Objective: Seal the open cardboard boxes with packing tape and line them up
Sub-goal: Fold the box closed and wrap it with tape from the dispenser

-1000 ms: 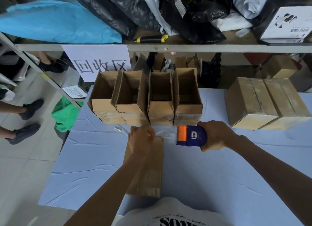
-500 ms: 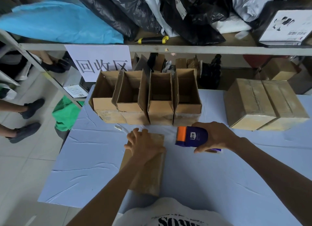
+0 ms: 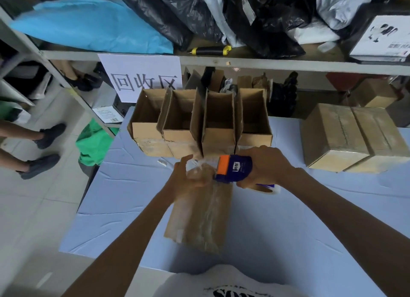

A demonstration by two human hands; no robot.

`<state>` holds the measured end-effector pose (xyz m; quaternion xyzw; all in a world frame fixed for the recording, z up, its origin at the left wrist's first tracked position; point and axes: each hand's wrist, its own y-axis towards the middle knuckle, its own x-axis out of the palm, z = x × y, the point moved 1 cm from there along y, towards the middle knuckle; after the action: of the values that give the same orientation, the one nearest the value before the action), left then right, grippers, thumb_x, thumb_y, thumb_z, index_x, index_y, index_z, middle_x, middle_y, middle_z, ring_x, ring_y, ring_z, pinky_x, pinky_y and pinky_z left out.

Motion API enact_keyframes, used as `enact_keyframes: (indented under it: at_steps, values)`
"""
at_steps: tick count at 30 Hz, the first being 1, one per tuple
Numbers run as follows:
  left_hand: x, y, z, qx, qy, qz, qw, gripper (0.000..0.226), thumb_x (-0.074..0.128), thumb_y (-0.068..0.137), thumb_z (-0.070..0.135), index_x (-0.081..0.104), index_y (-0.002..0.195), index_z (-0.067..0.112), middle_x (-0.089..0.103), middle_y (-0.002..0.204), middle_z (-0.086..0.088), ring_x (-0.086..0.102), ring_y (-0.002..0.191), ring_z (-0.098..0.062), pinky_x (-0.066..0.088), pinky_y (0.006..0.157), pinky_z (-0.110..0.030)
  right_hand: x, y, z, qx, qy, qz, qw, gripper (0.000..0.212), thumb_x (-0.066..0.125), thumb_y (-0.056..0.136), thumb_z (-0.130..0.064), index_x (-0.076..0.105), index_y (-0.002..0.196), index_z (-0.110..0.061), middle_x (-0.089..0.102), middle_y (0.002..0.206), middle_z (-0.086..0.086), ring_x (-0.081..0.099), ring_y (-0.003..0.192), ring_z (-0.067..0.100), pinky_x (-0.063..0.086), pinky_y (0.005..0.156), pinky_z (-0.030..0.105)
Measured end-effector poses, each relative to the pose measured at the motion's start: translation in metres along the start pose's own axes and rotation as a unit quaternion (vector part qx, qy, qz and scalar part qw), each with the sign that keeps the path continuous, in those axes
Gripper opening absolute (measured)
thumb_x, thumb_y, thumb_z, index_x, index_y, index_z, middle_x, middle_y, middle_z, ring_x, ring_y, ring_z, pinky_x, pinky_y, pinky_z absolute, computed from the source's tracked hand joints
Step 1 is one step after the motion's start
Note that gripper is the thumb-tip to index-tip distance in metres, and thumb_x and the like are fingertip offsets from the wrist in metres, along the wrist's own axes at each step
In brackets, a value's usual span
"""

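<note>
A closed cardboard box (image 3: 200,216) lies lengthwise on the blue table in front of me, with clear tape along its top. My left hand (image 3: 188,174) sits at the box's far end and pinches the clear tape end between thumb and fingers. My right hand (image 3: 265,166) grips a blue and orange tape dispenser (image 3: 233,168), held just right of my left hand at the box's far edge. Several open cardboard boxes (image 3: 218,123) stand in a row behind. Two sealed boxes (image 3: 355,134) sit side by side at the far right.
The blue table (image 3: 124,196) ends at the left over a tiled floor, where a person's legs and shoes (image 3: 42,150) stand. A metal shelf (image 3: 244,62) with bags and a paper sign (image 3: 144,77) hangs over the table's back. A green bag (image 3: 93,143) lies by the table corner.
My left hand lifted off the box top and took the tape end. The dispenser moved left toward the box's far edge. The view shifted slightly.
</note>
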<state>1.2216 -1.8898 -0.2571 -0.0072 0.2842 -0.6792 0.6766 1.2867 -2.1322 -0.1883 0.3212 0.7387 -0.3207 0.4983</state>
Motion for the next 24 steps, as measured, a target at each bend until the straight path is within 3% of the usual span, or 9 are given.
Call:
enact_keyframes:
  at_steps: [3,4,6,8,10,12,15,19,24]
  values:
    - [-0.003,-0.012,0.006,0.052,0.093,0.075,0.992,0.092,0.083,0.07,0.023,0.028,0.143,0.017,0.048,0.134,-0.005,0.052,0.113,-0.015,0.044,0.077,-0.013,-0.001,0.019,-0.028,-0.017,-0.007,0.018,1.0,0.075,0.069,0.06,-0.069,0.051,0.12,-0.028,0.065,0.104,-0.007,0.061,0.093,0.013,0.04,0.073,0.018]
    - [0.004,-0.016,0.007,0.056,0.15,0.084,0.984,0.1,0.083,0.068,0.035,0.022,0.145,0.015,0.045,0.138,-0.006,0.049,0.12,-0.02,0.04,0.084,-0.015,0.0,0.025,-0.037,-0.019,-0.009,0.025,0.999,0.073,0.069,0.06,-0.07,0.053,0.117,-0.027,0.065,0.1,-0.006,0.061,0.088,0.012,0.04,0.072,0.02]
    - [0.02,-0.023,0.005,0.024,0.254,0.088,0.963,0.123,0.078,0.061,0.06,0.006,0.149,0.013,0.024,0.151,-0.008,0.031,0.137,-0.027,0.037,0.102,-0.034,0.0,0.037,-0.052,-0.023,-0.015,0.032,0.999,0.067,0.066,0.062,-0.07,0.054,0.11,-0.026,0.065,0.094,-0.005,0.056,0.078,0.01,0.041,0.072,0.022]
    - [0.027,-0.024,0.0,-0.002,0.349,0.114,0.93,0.134,0.072,0.053,0.074,-0.002,0.148,0.015,0.016,0.154,-0.007,0.025,0.138,-0.029,0.036,0.105,-0.047,0.001,0.046,-0.06,-0.02,-0.019,0.017,0.999,0.063,0.063,0.064,-0.071,0.054,0.108,-0.027,0.064,0.091,-0.006,0.055,0.075,0.008,0.042,0.071,0.021]
    - [0.025,-0.022,-0.007,-0.003,0.396,0.145,0.907,0.13,0.067,0.057,0.076,-0.002,0.148,0.014,0.021,0.151,-0.008,0.031,0.134,-0.028,0.04,0.101,-0.047,0.003,0.052,-0.062,-0.005,-0.011,0.0,1.0,0.062,0.065,0.064,-0.069,0.053,0.109,-0.028,0.062,0.089,-0.009,0.053,0.073,0.008,0.039,0.067,0.02]
    - [0.022,-0.021,-0.012,0.002,0.39,0.159,0.907,0.124,0.065,0.061,0.074,-0.002,0.148,0.017,0.025,0.149,-0.006,0.035,0.131,-0.027,0.043,0.098,-0.046,0.005,0.051,-0.058,0.019,0.019,-0.023,0.999,0.062,0.068,0.068,-0.065,0.049,0.114,-0.028,0.055,0.092,-0.013,0.051,0.076,0.007,0.036,0.068,0.016]
    - [0.024,-0.02,-0.014,0.006,0.385,0.151,0.91,0.126,0.066,0.058,0.073,-0.004,0.148,0.021,0.027,0.145,-0.005,0.038,0.127,-0.027,0.045,0.094,-0.046,0.009,0.04,-0.043,0.042,0.118,-0.046,0.991,0.064,0.073,0.074,-0.048,0.046,0.125,-0.02,0.058,0.108,-0.005,0.057,0.097,0.014,0.037,0.07,0.007]
    - [0.02,-0.016,-0.013,0.021,0.394,0.128,0.91,0.128,0.07,0.056,0.072,-0.007,0.147,0.025,0.027,0.144,-0.002,0.039,0.126,-0.027,0.046,0.092,-0.044,0.006,0.013,-0.027,0.038,0.107,-0.025,0.993,0.081,0.081,0.06,-0.05,0.043,0.127,-0.025,0.059,0.117,-0.008,0.057,0.102,0.013,0.046,0.078,0.021]
    - [0.014,-0.014,-0.015,0.026,0.36,0.119,0.925,0.129,0.073,0.051,0.068,-0.006,0.146,0.028,0.029,0.142,-0.001,0.042,0.123,-0.029,0.047,0.089,-0.046,0.002,-0.018,0.0,0.067,0.078,-0.047,0.994,0.083,0.082,0.055,-0.051,0.044,0.126,-0.031,0.059,0.115,-0.012,0.055,0.1,0.01,0.051,0.078,0.023]
